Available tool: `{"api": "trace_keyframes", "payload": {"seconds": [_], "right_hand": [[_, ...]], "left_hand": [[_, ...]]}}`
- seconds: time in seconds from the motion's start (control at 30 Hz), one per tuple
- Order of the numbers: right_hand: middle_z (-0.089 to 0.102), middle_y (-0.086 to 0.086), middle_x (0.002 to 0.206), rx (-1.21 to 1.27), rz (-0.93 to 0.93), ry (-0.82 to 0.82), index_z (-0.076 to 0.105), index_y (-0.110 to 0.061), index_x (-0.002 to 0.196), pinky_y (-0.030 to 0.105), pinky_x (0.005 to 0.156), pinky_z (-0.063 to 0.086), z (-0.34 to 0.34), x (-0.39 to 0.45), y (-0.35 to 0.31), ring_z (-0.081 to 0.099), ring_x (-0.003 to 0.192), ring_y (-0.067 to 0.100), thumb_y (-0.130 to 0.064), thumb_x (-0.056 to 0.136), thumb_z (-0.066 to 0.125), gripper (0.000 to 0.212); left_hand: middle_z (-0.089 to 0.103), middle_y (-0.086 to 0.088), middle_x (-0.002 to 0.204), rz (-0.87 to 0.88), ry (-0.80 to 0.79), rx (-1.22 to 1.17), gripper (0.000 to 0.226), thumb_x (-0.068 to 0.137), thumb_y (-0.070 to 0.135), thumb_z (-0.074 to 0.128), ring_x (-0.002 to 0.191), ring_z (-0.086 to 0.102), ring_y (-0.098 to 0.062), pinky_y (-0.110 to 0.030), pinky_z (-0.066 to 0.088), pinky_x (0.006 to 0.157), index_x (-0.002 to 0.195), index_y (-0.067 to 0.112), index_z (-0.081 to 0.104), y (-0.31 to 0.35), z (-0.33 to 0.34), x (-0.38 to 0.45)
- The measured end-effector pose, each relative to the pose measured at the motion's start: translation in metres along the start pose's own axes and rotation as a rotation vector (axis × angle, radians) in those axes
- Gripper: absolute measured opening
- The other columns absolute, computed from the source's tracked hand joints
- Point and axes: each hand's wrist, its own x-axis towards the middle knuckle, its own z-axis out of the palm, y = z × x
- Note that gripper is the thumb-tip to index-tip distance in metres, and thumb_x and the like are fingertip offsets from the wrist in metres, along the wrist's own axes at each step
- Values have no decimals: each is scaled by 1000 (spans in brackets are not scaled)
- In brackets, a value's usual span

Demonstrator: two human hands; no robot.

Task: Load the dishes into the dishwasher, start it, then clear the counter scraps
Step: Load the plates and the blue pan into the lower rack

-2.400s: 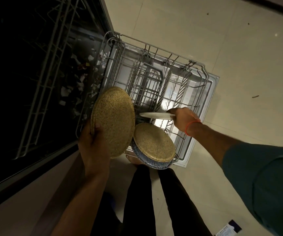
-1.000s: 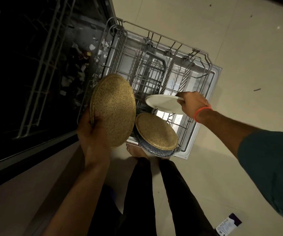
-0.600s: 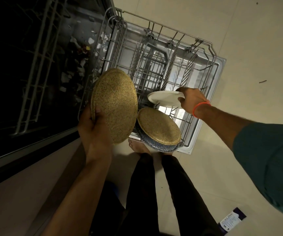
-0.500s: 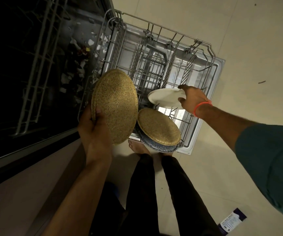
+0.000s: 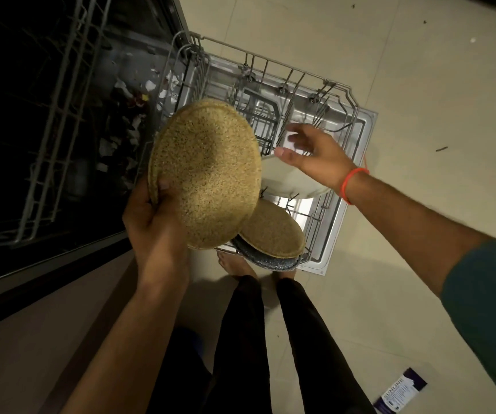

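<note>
My left hand (image 5: 154,225) grips the near edge of a stack of large speckled tan plates (image 5: 207,171), tilted over the pulled-out lower rack (image 5: 339,121) of the dishwasher. A white plate (image 5: 285,182) rests tilted in the rack, partly hidden behind the tan stack. My right hand (image 5: 315,156) hovers just above the white plate, fingers spread, holding nothing. A smaller tan plate with a blue speckled rim (image 5: 270,231) leans at the rack's near end.
The open dishwasher door (image 5: 363,138) lies flat under the rack. The dark dishwasher interior with the upper rack (image 5: 55,115) is at left. My legs and bare feet (image 5: 234,264) stand at the door's near edge. A small packet (image 5: 399,389) lies on the tiled floor.
My right hand has let go of the white plate, which now rests in the rack, and has opened above it. The left hand has carried the tan stack to the right, closer to the right hand.
</note>
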Motion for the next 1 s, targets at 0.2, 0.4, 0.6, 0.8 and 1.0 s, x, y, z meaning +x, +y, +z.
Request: {"api": "trace_keyframes", "payload": {"seconds": [0.2,0.4,0.6,0.8,1.0], "right_hand": [[65,4,133,535,155,-463,55,-15,137,39,103,51,-8,-12,-23,62,123,18,-25,86,68,53],[69,7,116,510,-16,-395,62,-9,120,38,95,56,-51,-3,-33,67,110,23,-13,95,61,25],[68,-8,78,216,-301,127,71,-15,89,37,76,53,-105,25,-55,62,79,19,-18,93,65,8],[58,1,77,-494,-323,281,72,-12,97,27,71,43,-109,53,-49,55,76,16,-15,92,60,13],[64,7,82,-631,-180,224,71,-20,100,34,81,46,-83,61,-21,62,86,30,-23,95,60,12]], "left_hand": [[74,6,115,18,-15,-64,28,107,16,48,113,68,-9,-29,54,97,128,13,67,10,12,2],[68,13,129,-128,-135,-11,25,107,34,52,119,64,-4,-37,52,105,131,34,61,-1,18,10],[65,11,132,-199,-170,71,35,103,43,55,117,66,-5,-42,50,108,137,45,51,-28,18,8],[67,11,128,-262,-191,36,26,102,38,59,115,68,-7,-45,49,109,126,50,57,-33,27,-2],[63,15,131,-269,-231,20,35,103,35,58,118,67,-7,-38,49,104,136,44,54,-28,35,5]]}}
